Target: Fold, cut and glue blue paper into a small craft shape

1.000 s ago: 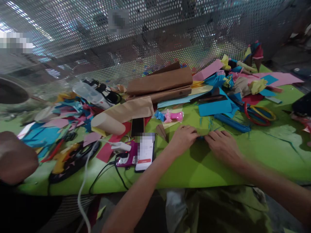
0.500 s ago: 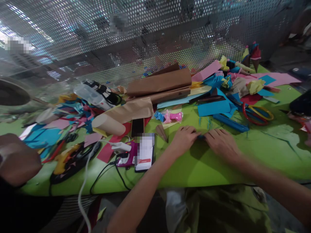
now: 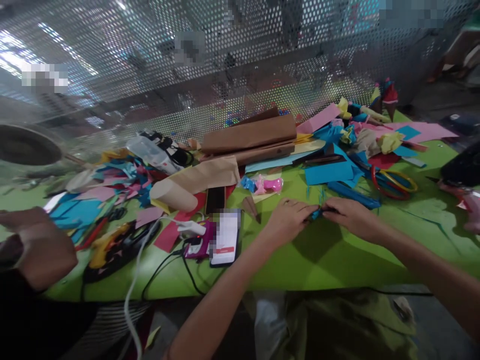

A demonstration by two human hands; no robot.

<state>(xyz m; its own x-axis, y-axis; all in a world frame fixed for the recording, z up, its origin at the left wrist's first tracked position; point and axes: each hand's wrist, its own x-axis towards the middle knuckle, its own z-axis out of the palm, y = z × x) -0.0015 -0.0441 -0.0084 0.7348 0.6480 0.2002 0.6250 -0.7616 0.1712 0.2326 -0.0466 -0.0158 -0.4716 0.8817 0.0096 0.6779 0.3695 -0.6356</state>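
Observation:
A small blue paper piece [image 3: 316, 214] with thin strips sits between my two hands over the green table. My left hand [image 3: 289, 219] has its fingers closed round the left side of it. From the right, my right hand [image 3: 347, 215] pinches at its upper right end, fingertips close to those of my left hand. Just left of my left hand lies a brown paper cone [image 3: 250, 208]. Beyond the hands are a bag of blue and pink bows [image 3: 261, 184], a flat blue sheet [image 3: 329, 173] and a blue folded strip [image 3: 353, 194].
Red and yellow scissors [image 3: 393, 183] lie at the right. Rolled brown paper [image 3: 249, 134] is at the back, a phone [image 3: 226, 237] and cables at the left. Another person's hand [image 3: 47, 245] is at the far left, near a yellow glue gun [image 3: 108, 245].
My hands have lifted slightly, and more of the blue paper shows between them. The other person's hand has shifted a little. The whole view has moved slightly.

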